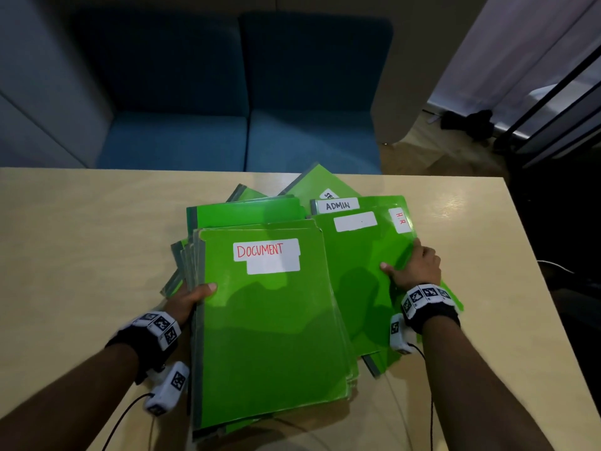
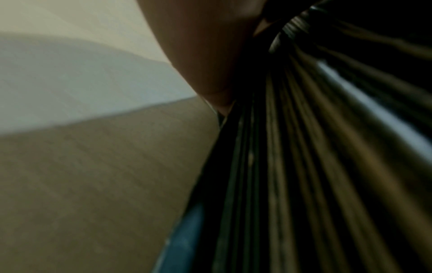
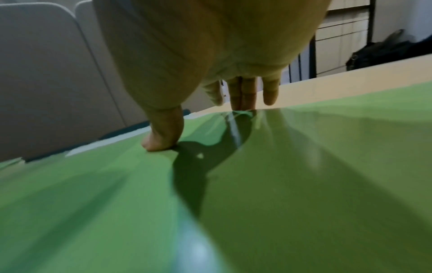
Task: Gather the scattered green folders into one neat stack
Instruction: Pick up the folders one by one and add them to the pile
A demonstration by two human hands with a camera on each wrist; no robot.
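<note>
A thick pile of green folders [image 1: 270, 336] lies near me, topped by one labelled DOCUMENT. My left hand [image 1: 195, 297] grips its left edge, thumb on the cover and fingers hidden below. In the left wrist view the folder edges [image 2: 304, 166] run dark beside my thumb [image 2: 205, 55]. To the right, a blank-labelled folder [image 1: 357, 271] overlaps ones marked H.R [image 1: 400, 219] and ADMIN [image 1: 383, 201]. My right hand [image 1: 416, 265] pinches their right edge. Its thumb [image 3: 163, 136] presses the green cover [image 3: 280, 184], and its fingers [image 3: 243, 92] wrap over the edge. Another folder [image 1: 312, 183] sticks out at the back.
The folders sit fanned on a light wooden table [image 1: 81, 239], whose right edge [image 1: 520, 255] is close to my right hand. A blue sofa [image 1: 227, 92] stands beyond the far edge. A dark bag [image 1: 468, 122] lies on the floor at the upper right.
</note>
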